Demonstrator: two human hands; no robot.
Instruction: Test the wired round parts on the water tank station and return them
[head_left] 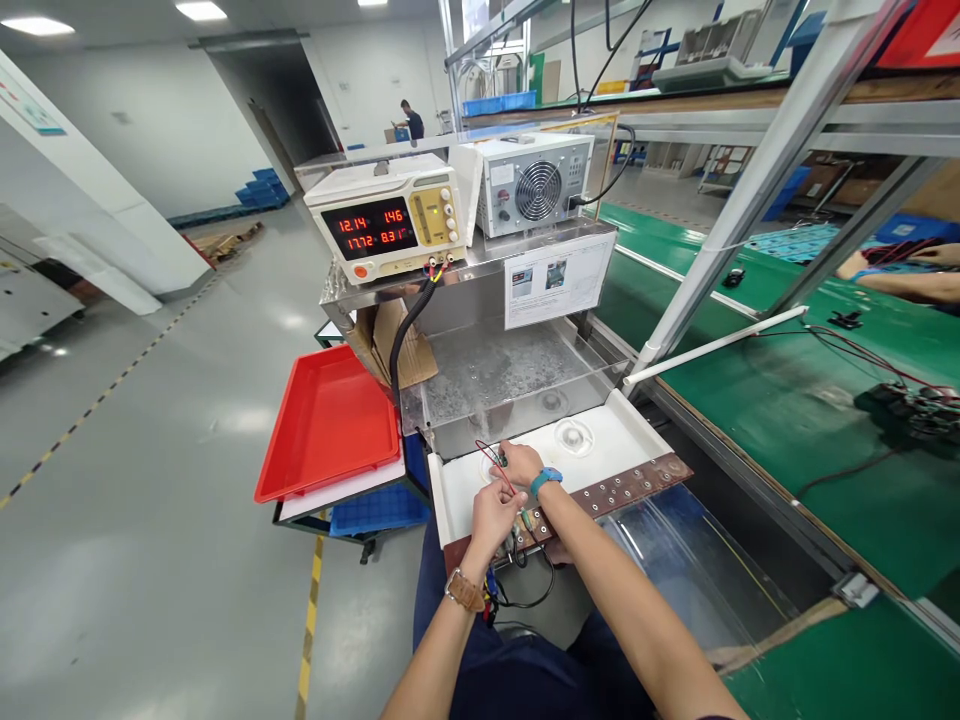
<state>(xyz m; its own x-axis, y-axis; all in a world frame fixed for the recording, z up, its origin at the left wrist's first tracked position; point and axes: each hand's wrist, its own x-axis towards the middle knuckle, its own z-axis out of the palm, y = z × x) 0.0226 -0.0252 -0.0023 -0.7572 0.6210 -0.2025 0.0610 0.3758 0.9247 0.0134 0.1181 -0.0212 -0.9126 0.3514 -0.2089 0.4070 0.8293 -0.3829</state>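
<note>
My left hand (493, 518), with a brown-strapped watch above it, pinches a thin red wire (507, 480) near the front edge of a white tray-like fixture (540, 450). Just beyond it, my right hand (521, 463), wearing a blue wristband, is closed on a small dark part with wires; most of this part is hidden by the fingers. The red wire loops up between both hands. Below them, a green clip (526, 520) and black cables hang by the brown perforated strip (615, 492) along the fixture's front.
A power supply (390, 222) with lit red digits stands on the metal shelf beside a grey fan-fronted unit (536, 190). To the left is a red tray (334, 425) on a cart. A green conveyor (847, 440) runs along the right, where another person's hands (900, 272) handle wires.
</note>
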